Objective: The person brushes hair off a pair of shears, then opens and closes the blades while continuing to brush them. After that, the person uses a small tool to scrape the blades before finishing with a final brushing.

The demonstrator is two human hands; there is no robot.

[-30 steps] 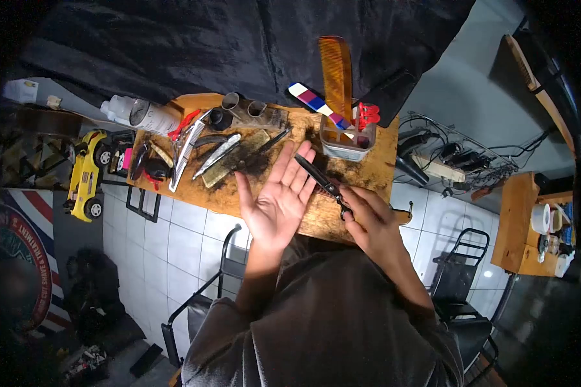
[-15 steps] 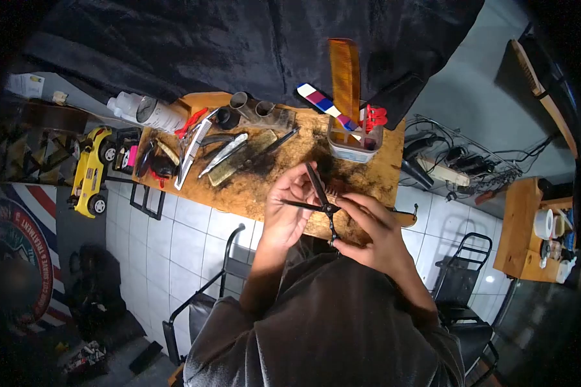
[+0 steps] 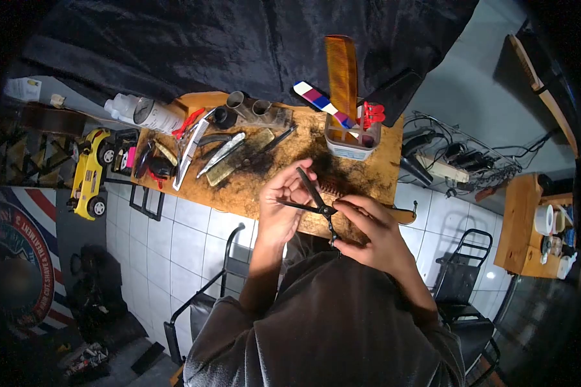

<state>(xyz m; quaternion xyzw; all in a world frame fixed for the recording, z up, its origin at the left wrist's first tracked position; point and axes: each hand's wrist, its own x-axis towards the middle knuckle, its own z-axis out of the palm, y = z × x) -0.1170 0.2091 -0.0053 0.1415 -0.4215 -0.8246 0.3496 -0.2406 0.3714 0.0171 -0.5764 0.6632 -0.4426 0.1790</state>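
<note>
Black scissors point(image 3: 324, 208) with their blades spread apart are between my two hands, over the near edge of a wooden table point(image 3: 239, 201). My right hand point(image 3: 373, 231) is closed on the scissors' handles, thumb at the lower ring. Beside the blades is my left hand point(image 3: 284, 201), its fingers curled near the blade tips; whether they touch the blades is hard to tell. Just beyond the scissors a dark brush or comb with bristles point(image 3: 331, 188) lies on the table, among dark hair clippings.
Left on the table are a silver comb point(image 3: 192, 155), a straight razor point(image 3: 223, 155) and a spray bottle point(image 3: 155, 116). An orange comb point(image 3: 342, 74) stands in a plastic container point(image 3: 352, 149). Chairs point(image 3: 455, 277) stand below; cords and clippers point(image 3: 461, 155) hang at right.
The upper scissor blade has swung slightly up and left. My left hand has shifted a little left, and more of the bristled thing shows behind the scissors.
</note>
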